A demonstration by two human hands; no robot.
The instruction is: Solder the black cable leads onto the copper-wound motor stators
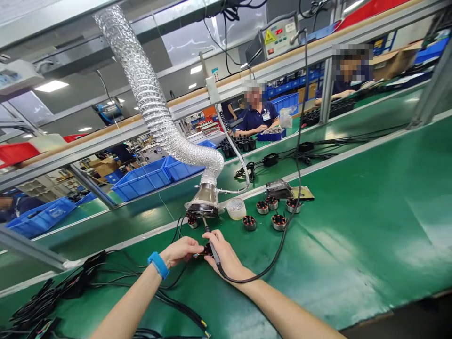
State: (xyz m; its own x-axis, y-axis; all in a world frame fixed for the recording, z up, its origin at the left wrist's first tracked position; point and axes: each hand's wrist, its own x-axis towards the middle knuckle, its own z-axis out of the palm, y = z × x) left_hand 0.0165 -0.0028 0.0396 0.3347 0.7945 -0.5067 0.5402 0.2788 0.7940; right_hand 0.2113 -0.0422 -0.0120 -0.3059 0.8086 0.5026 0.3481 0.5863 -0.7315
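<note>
My left hand (181,250), with a blue wristband, pinches thin wires beside a dark round motor part (207,250) on the green bench. In my right hand (226,254) is a soldering iron (213,252), its tip pointing up and away toward the fume hood (204,200). A black cable runs from the iron's rear end in a loop to the right. The motor part lies between my hands, partly covered by my fingers. Just beyond the iron's tip, another motor part (192,221) sits below the hood's edge.
A white round container (236,208) stands right of the hood, near several coil rings (278,222) and a metal stand (279,189). Black cables (38,301) cover the bench's left side. Blue bins (143,180) and two seated people (257,115) are across the bench.
</note>
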